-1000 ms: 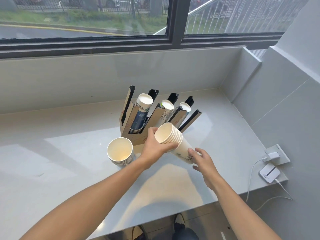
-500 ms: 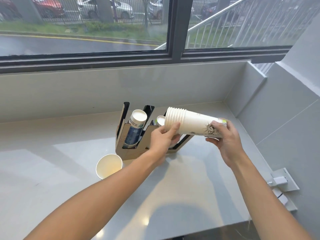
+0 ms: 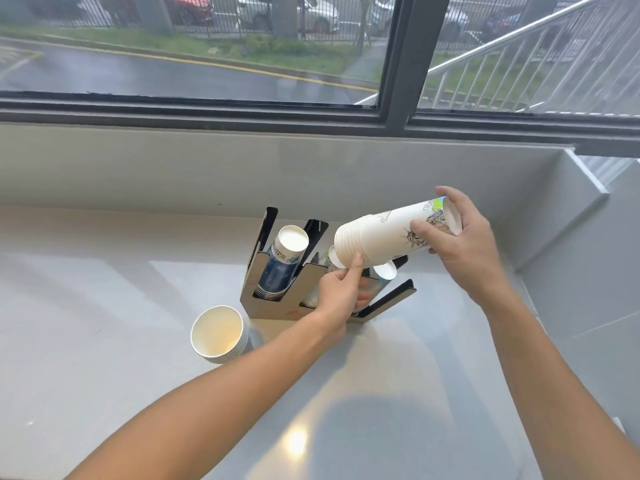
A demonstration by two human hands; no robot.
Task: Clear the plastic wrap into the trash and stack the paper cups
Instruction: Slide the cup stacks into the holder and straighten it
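Currently both hands are on one nested stack of paper cups [image 3: 388, 237], centre-right of frame, tilted with rims down-left and base up-right. Right hand [image 3: 457, 244] is wrapped around the base end, fingers closed over the printed cup. Left hand [image 3: 341, 289] pinches the rim end from below, thumb on the lowest rims. Stack hangs just above the cup holder rack [image 3: 273, 292], mid-frame on the counter [image 3: 104, 306]. Rack's left slot holds a blue-printed cup stack [image 3: 284, 261], base up. Second short stack of cups [image 3: 220, 336] sits upright, mouth open, lower left of the rack, just beside it. Can't see any plastic wrap.
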